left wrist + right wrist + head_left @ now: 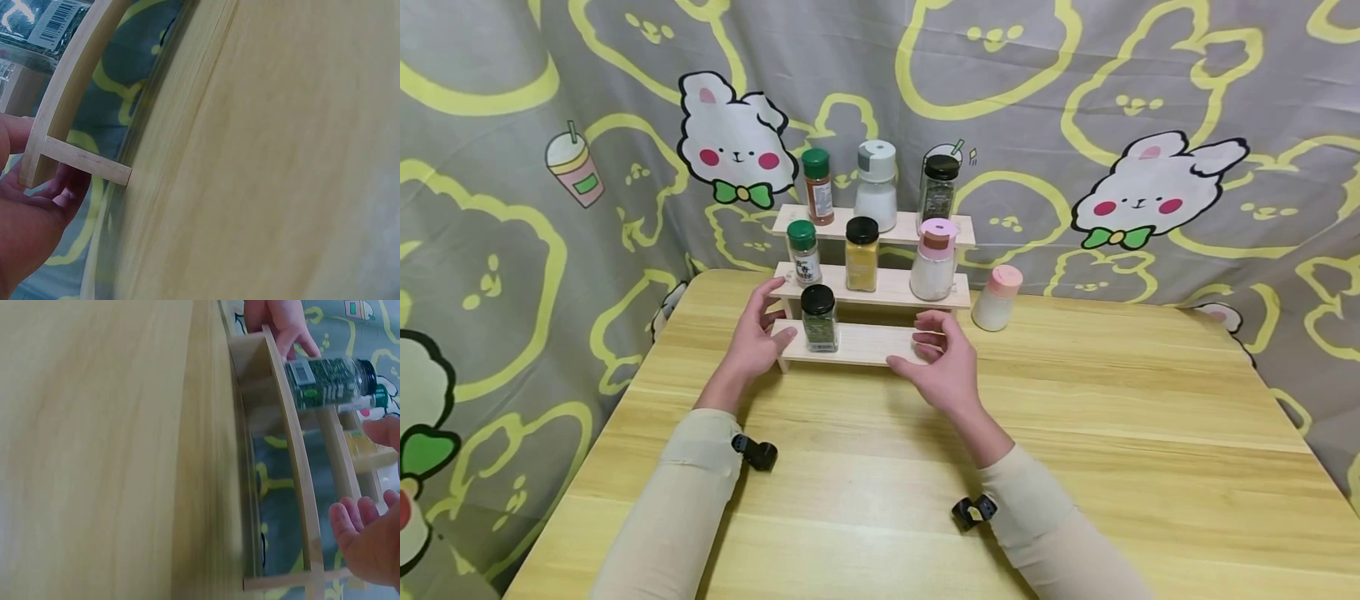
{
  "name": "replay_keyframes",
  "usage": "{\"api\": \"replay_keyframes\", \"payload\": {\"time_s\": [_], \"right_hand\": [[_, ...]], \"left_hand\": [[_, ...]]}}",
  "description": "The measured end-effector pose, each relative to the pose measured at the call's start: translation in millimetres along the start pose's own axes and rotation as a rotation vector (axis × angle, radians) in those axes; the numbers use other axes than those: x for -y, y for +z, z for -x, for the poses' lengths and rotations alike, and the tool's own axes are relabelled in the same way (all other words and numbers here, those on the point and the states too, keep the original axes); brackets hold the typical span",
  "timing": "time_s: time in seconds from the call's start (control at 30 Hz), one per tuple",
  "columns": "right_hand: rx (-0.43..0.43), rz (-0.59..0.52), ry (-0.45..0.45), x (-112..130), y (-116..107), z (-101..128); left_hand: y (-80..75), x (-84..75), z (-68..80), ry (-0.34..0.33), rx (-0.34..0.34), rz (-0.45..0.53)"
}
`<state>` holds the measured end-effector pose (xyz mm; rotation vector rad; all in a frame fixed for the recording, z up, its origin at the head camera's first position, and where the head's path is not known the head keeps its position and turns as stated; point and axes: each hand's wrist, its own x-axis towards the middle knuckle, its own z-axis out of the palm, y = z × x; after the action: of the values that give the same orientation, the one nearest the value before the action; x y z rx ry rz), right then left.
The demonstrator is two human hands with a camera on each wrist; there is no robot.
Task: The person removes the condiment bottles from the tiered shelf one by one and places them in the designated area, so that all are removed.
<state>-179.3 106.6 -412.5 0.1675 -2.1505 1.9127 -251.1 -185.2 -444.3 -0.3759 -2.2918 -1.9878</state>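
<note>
A three-tier wooden spice rack point(868, 343) stands at the back of the table. My left hand point(752, 337) holds the left end of its lowest shelf, the thumb on the board and the fingers curled behind, as the left wrist view also shows. Over that shelf's right end hovers my right hand point(943, 367), fingers bent and spread; the right wrist view has nothing between thumb and fingers. One black-capped jar of green herbs point(820, 323) stands upright toward the shelf's left. The middle shelf bears a green-capped bottle point(805, 258), a yellow spice jar point(862, 260) and a pink-lidded shaker point(933, 271).
On the top shelf are a green-capped red spice bottle point(820, 192), a white-lidded shaker point(877, 187) and a dark-capped jar point(938, 192). A pink-capped shaker point(996, 300) stands on the table right of the rack. A patterned curtain point(1015, 83) hangs behind.
</note>
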Motion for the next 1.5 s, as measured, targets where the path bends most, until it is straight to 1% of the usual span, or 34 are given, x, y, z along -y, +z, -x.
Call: {"api": "replay_keyframes", "payload": {"time_s": [0.03,0.2,0.27,0.67,0.87,1.13,1.4,1.5], "right_hand": [[0.004,-0.002,-0.008,-1.5,2.8,-0.1],[0.022,-0.013,-0.043,-4.4,17.4,-1.0],[0.028,-0.016,-0.053,-4.7,23.8,-2.7],[0.038,-0.039,-0.093,-7.5,60.2,-11.3],[0.030,-0.029,-0.095,-9.2,78.3,-13.1],[-0.006,-0.014,-0.094,-12.2,100.9,-16.1],[-0.028,-0.038,-0.081,-11.4,112.6,-18.3],[-0.036,-0.031,-0.073,-11.7,116.3,-18.7]], "left_hand": [[0.3,-3.7,0.9,-0.003,0.004,0.002],[0.2,-4.3,0.5,-0.004,0.010,0.015],[-0.3,2.9,-1.2,0.006,0.004,0.014],[-1.0,2.2,-1.1,-0.007,-0.004,-0.019],[-1.9,2.5,-1.4,-0.008,-0.001,-0.032],[-2.0,1.7,-1.5,-0.002,0.000,-0.021],[-0.9,3.4,-2.2,0.002,0.004,-0.030],[-1.2,4.2,-2.2,0.004,0.002,-0.031]]}}
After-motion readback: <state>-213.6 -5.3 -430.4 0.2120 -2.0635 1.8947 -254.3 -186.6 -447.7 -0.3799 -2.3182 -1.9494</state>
